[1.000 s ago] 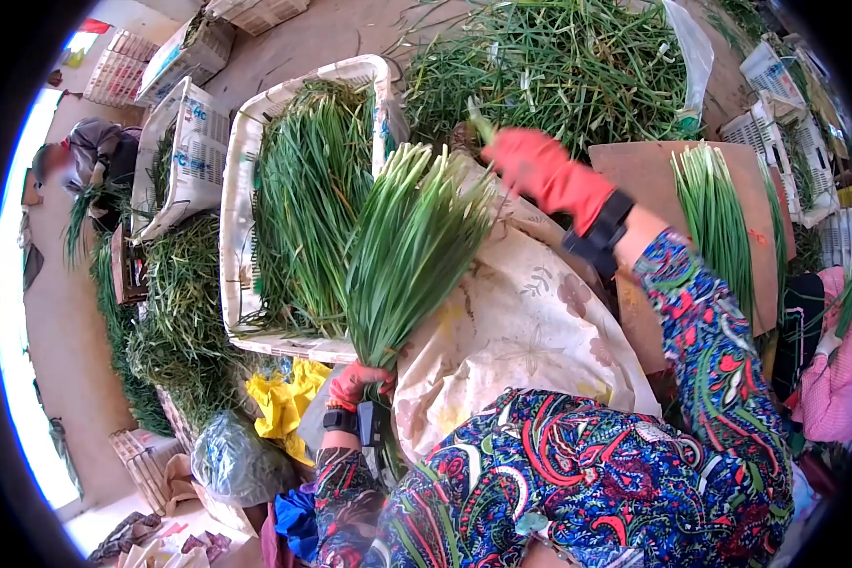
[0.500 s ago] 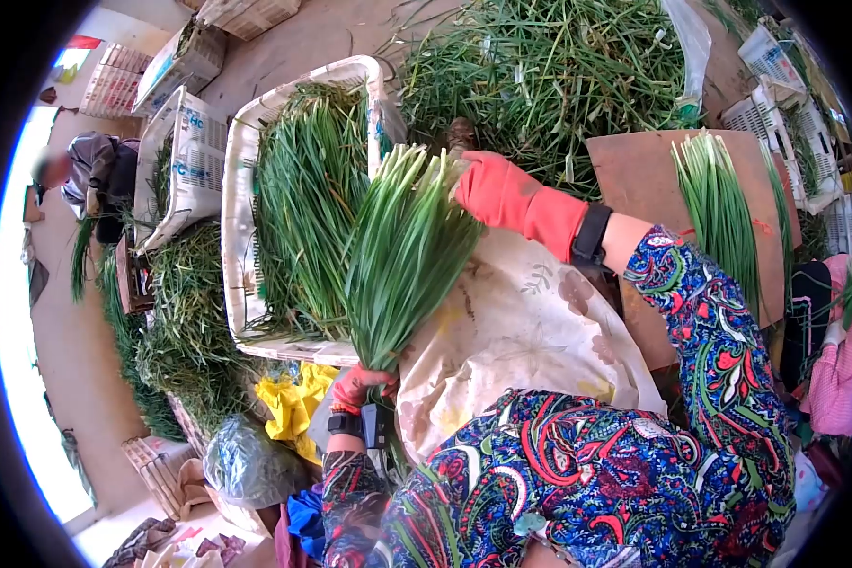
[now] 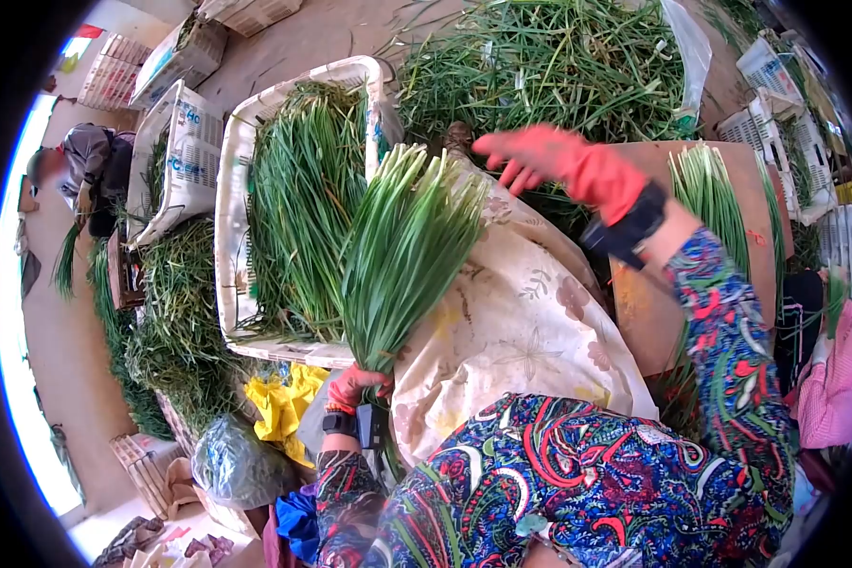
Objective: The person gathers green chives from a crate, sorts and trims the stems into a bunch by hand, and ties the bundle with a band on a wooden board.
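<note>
My left hand [image 3: 357, 386], in a red glove, is closed round the leafy end of a bunch of garlic chives [image 3: 407, 256]. The pale cut ends fan out at the top, away from my body. To the right of those ends, my right hand [image 3: 577, 170], also red-gloved, is in the air with its fingers stretched out and nothing in it. Under the bunch lies a stained floral apron [image 3: 511, 312] over my lap. A white plastic crate [image 3: 229, 227] filled with more chives [image 3: 303, 208] stands directly left of the bunch.
A brown board [image 3: 639, 303] on the right carries a tied chive bunch [image 3: 715, 204]. Ahead lies a heap of loose leaves [image 3: 549, 76]. A yellow bag [image 3: 289, 402] and a clear plastic bag [image 3: 241, 464] sit at lower left. Another person [image 3: 95, 170] bends at far left.
My right hand has let go of the cut ends of the bunch and moved right, its fingers opening out. My left hand keeps its hold in nearly the same spot.
</note>
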{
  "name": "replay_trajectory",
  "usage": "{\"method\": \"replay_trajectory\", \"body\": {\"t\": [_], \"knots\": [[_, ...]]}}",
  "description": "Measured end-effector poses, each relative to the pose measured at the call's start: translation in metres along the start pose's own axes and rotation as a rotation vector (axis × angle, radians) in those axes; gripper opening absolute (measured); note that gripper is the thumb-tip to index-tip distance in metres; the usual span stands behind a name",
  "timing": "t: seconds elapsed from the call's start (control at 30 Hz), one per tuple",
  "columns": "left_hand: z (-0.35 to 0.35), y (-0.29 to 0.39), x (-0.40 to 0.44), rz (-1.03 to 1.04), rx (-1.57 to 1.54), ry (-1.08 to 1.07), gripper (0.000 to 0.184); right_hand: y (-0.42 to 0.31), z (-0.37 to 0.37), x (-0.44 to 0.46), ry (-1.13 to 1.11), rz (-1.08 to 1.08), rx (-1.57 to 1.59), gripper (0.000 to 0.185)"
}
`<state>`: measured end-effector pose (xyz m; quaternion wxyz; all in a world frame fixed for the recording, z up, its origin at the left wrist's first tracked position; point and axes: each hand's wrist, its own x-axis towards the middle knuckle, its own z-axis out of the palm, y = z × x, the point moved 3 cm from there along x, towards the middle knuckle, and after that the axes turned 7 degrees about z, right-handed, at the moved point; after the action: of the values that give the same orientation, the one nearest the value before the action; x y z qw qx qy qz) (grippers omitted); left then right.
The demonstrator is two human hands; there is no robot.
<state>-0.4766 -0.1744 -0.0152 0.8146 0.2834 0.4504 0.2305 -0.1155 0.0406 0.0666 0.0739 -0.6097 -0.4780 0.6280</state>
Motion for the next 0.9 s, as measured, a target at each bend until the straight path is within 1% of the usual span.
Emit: {"method": "replay_trajectory", "body": {"t": [0.03, 0.1, 0.17, 0.2, 0.33, 0.37, 0.43, 0.5, 0.53, 0.57, 0.63, 0.67, 0.7, 0.77, 0.8, 0.9], "knots": [[-0.001, 0.0, 0.0, -0.012, 0.019, 0.0, 0.045, 0.007, 0.027, 0.006, -0.089, 0.067, 0.16, 0.07], [-0.001, -0.001, -0.002, -0.011, 0.016, 0.017, 0.044, 0.01, 0.06, 0.025, -0.182, 0.058, 0.323, 0.058], [-0.002, -0.001, -0.003, -0.008, 0.013, 0.027, 0.042, 0.013, 0.075, 0.042, -0.167, -0.002, 0.477, 0.041], [-0.003, -0.002, -0.003, -0.007, 0.011, 0.027, 0.042, 0.018, 0.079, 0.053, -0.137, 0.002, 0.513, 0.028], [-0.001, -0.003, -0.004, -0.017, 0.013, 0.072, 0.044, 0.008, 0.075, 0.047, -0.096, -0.08, 0.625, 0.022], [-0.001, -0.003, -0.004, -0.021, 0.009, 0.081, 0.044, 0.008, 0.07, 0.05, -0.096, -0.132, 0.708, 0.022], [0.0, -0.003, -0.003, -0.005, -0.018, 0.055, 0.045, 0.009, 0.048, 0.049, 0.004, -0.192, 0.777, 0.021], [0.0, -0.003, -0.003, 0.003, -0.006, 0.034, 0.045, 0.013, 0.016, 0.055, 0.103, -0.232, 0.927, 0.022], [-0.001, -0.003, -0.002, 0.003, 0.019, 0.025, 0.045, 0.014, 0.005, 0.052, 0.115, -0.133, 0.84, 0.023], [-0.002, -0.002, -0.001, 0.003, 0.044, 0.013, 0.045, 0.014, 0.002, 0.05, 0.083, -0.102, 0.701, 0.033], [-0.006, -0.005, -0.002, -0.006, 0.008, 0.021, 0.045, 0.014, 0.018, 0.044, -0.125, 0.061, 0.364, 0.046], [-0.006, -0.006, -0.001, -0.012, -0.01, 0.025, 0.045, 0.012, 0.032, 0.039, -0.134, 0.08, 0.26, 0.057], [-0.004, -0.004, 0.0, -0.009, -0.013, 0.028, 0.046, 0.0, 0.046, 0.02, -0.136, -0.001, 0.279, 0.057], [0.002, 0.0, -0.002, -0.005, -0.02, 0.047, 0.047, 0.006, 0.066, 0.037, -0.17, 0.064, 0.385, 0.052], [-0.001, -0.001, -0.003, -0.03, 0.039, 0.067, 0.05, 0.011, 0.074, 0.05, -0.159, 0.044, 0.424, 0.05], [0.004, 0.003, -0.005, -0.017, -0.011, 0.05, 0.05, 0.014, 0.084, 0.071, -0.133, 0.001, 0.509, 0.043]]}}
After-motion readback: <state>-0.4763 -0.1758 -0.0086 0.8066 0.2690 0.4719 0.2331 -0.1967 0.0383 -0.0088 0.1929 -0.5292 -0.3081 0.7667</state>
